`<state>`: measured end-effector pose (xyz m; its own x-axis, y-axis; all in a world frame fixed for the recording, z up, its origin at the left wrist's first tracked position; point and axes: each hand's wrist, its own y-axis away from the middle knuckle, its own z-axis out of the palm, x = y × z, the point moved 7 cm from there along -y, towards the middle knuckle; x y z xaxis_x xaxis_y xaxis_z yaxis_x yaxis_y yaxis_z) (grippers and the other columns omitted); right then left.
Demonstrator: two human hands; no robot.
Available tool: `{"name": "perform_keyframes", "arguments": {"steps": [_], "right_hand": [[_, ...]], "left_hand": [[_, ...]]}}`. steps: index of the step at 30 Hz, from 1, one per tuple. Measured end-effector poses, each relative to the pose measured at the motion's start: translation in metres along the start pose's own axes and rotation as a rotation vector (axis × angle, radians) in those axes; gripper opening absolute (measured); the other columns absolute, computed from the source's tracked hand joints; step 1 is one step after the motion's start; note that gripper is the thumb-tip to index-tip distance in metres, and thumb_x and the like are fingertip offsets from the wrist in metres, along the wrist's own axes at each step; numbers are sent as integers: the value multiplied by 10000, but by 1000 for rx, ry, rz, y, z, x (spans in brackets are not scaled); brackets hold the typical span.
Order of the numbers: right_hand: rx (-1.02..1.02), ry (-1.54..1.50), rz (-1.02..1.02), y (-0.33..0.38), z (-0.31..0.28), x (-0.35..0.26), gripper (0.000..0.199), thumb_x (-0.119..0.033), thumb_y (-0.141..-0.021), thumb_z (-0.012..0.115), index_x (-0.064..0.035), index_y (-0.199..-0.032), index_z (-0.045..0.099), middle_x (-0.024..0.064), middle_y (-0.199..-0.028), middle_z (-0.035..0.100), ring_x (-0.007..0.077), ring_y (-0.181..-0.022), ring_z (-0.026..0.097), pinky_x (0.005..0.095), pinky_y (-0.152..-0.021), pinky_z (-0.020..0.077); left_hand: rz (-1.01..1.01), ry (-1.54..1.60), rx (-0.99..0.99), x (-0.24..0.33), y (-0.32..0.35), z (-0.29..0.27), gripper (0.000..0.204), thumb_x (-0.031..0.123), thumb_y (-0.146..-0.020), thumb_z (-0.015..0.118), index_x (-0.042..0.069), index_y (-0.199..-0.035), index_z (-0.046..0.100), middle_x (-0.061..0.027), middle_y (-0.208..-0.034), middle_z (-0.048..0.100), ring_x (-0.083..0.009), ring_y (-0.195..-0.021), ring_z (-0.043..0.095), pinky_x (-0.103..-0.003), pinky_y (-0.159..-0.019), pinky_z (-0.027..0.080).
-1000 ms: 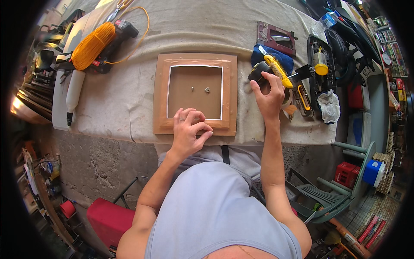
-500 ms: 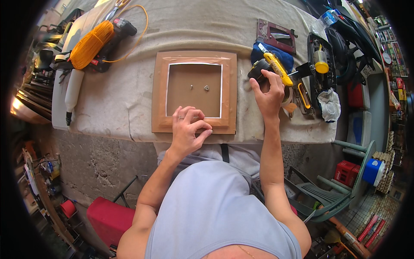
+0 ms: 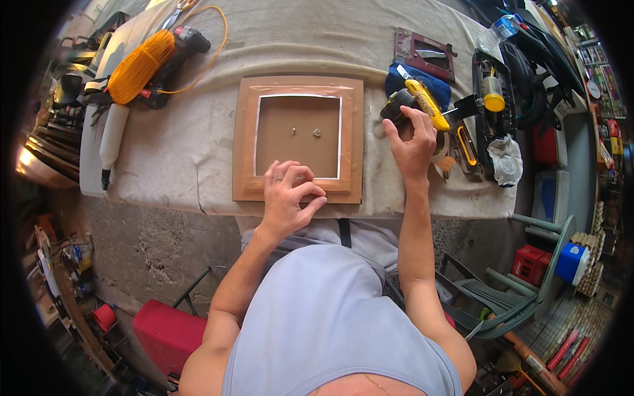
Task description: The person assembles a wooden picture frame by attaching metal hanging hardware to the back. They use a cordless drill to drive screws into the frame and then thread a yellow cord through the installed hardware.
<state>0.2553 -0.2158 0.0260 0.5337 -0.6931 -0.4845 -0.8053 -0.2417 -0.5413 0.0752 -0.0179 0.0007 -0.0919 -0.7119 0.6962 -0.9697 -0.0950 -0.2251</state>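
A square brown cardboard frame point(image 3: 244, 138) lies flat on the cloth-covered table in front of me. Its square opening has a white inner edge. On the brown surface inside are a tiny metal pin point(image 3: 294, 132) and a small triangular metal piece point(image 3: 317, 132). My left hand point(image 3: 287, 193) rests over the frame's near edge, thumb and forefinger pinched together; whatever is between them is too small to name. To the right of the frame, my right hand point(image 3: 415, 146) hovers with thumb and fingers apart, beside a black roll point(image 3: 398, 105) and a yellow utility knife point(image 3: 426, 104).
Orange cord point(image 3: 140, 68) lies against a dark power tool point(image 3: 191, 43) at the far left, above a white bottle point(image 3: 113, 138). On the right are a dark red metal tool point(image 3: 413, 47), another yellow cutter point(image 3: 467, 146), a black tray point(image 3: 505, 115) and a crumpled white cloth point(image 3: 505, 162).
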Motion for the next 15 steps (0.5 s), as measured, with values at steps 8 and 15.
{"name": "perform_keyframes", "arguments": {"steps": [8, 15], "right_hand": [[1, -9, 9, 0, 1, 0, 388, -249, -769, 824, -91, -1093, 683, 86, -1053, 670, 287, -1007, 631, 412, -901, 462], [0, -14, 4, 0, 1, 0, 388, -247, -769, 825, -88, -1092, 683, 89, -1051, 667, 291, -1004, 630, 412, -898, 469]], "left_hand": [[2, -10, -2, 1, 0, 1, 112, 248, -742, 815, 197, -761, 717, 12, -1038, 578, -249, -1169, 515, -548, -1122, 241], [-1, -15, -3, 0, -1, 1, 111, 246, -741, 816, 194, -756, 720, 13, -1037, 579, -247, -1171, 513, -551, -1120, 242]]}}
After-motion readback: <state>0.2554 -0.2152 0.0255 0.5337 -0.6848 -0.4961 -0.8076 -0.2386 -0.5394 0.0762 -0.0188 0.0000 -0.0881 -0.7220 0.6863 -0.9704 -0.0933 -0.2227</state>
